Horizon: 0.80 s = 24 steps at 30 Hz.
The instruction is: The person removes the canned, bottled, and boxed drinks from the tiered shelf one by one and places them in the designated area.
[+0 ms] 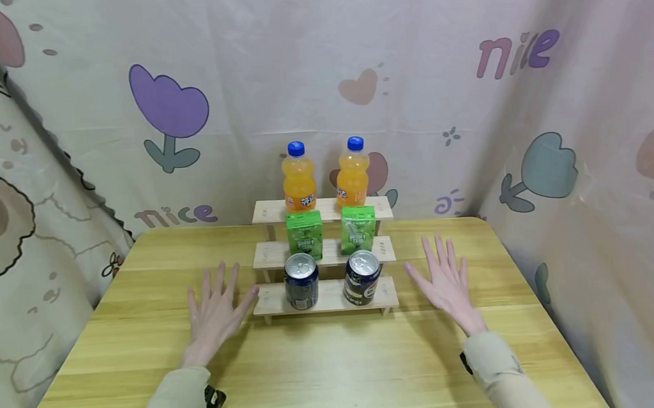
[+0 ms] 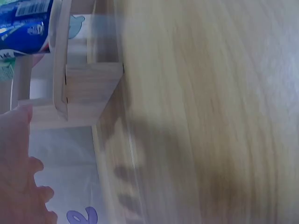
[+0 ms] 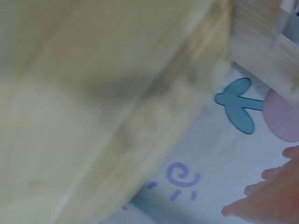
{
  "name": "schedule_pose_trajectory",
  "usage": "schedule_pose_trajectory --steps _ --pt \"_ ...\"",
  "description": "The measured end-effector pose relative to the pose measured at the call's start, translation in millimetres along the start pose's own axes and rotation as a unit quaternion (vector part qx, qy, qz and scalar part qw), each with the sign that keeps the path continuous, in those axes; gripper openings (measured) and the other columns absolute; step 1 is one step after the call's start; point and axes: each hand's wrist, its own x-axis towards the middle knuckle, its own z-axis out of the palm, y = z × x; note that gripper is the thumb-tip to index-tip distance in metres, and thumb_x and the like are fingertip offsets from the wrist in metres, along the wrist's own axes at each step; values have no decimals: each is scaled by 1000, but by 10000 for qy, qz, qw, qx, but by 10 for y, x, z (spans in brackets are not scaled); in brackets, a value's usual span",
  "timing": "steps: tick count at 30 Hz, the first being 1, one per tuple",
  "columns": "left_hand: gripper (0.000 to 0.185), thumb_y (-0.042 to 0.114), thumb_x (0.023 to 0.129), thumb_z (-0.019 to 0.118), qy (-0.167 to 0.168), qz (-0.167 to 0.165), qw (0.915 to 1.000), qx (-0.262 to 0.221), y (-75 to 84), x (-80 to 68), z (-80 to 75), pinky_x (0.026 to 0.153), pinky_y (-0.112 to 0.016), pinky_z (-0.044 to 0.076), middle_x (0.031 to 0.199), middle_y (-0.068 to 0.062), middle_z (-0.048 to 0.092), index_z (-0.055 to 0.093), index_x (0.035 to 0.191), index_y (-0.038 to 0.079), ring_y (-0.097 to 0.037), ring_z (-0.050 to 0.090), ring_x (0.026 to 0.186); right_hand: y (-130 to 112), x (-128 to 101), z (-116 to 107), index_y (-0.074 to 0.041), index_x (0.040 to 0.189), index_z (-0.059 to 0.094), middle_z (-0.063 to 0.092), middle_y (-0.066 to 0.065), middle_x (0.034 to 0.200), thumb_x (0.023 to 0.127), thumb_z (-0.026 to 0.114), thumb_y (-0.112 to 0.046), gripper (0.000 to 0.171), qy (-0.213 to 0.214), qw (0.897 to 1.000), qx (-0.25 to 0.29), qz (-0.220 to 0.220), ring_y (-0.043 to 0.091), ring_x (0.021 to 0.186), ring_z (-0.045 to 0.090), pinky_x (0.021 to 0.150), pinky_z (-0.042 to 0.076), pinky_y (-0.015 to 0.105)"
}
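Note:
A three-step wooden rack [image 1: 334, 297] stands on the table. On its top step are two orange-drink bottles with blue caps, a left bottle [image 1: 299, 179] and a right bottle [image 1: 352, 175]. Two green drink cartons, the left one [image 1: 305, 236] and the right one [image 1: 358, 230], stand on the middle step. The bottom step bears two dark cans, a left can [image 1: 302, 283] and a right can [image 1: 362, 279]. My left hand [image 1: 216, 315] spreads its fingers beside the rack, thumb near the bottom step's left end. My right hand [image 1: 445, 284], fingers spread, is off the rack's right side. Both hands hold nothing.
The wood-grain table [image 1: 340, 369] extends in front of the rack and to both sides. Behind it hangs a printed curtain [image 1: 272, 93] with flowers and hearts, which also closes in the left and right sides. A dark band [image 1: 214, 400] is on the left wrist.

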Motion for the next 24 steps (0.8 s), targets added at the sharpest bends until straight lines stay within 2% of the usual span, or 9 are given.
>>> schedule_pose_trajectory --steps 6,13,16,19,24 --pt "84 66 104 34 -193 -18 9995 -265 52 -42 4 120 -78 -3 172 -23 6 16 165 12 -53 4 157 -125 110 -206 -16 167 7 -7 15 174 104 40 -63 86 32 9993 369 -105 44 160 -7 124 -9 71" --pt "80 59 107 36 -427 11 9931 -1091 109 -100 8 121 -77 2 170 -28 10 16 165 7 -56 7 155 -277 264 -426 -11 166 11 -1 21 173 105 46 -54 83 184 9945 955 -384 45 160 0 124 -3 73" --pt "79 56 108 38 -577 -30 9858 -1578 119 -106 22 121 -77 7 169 -29 13 16 165 5 -55 10 155 -340 325 -507 -11 166 12 0 19 174 105 48 -51 82 228 9909 1244 -463 45 160 1 124 -1 73" --pt "79 54 109 39 -761 -139 9748 -2093 123 -104 36 120 -76 14 167 -30 19 16 164 3 -54 17 154 -398 377 -587 -11 166 13 2 19 174 105 50 -47 80 265 9850 1608 -564 45 160 4 124 2 74" --pt "74 44 109 46 -938 -275 9547 -2812 124 -98 40 117 -65 37 158 -32 40 23 160 -5 -52 44 143 -484 455 -726 -11 166 16 9 18 174 105 53 -42 78 232 9728 2211 -651 42 160 10 125 8 71"
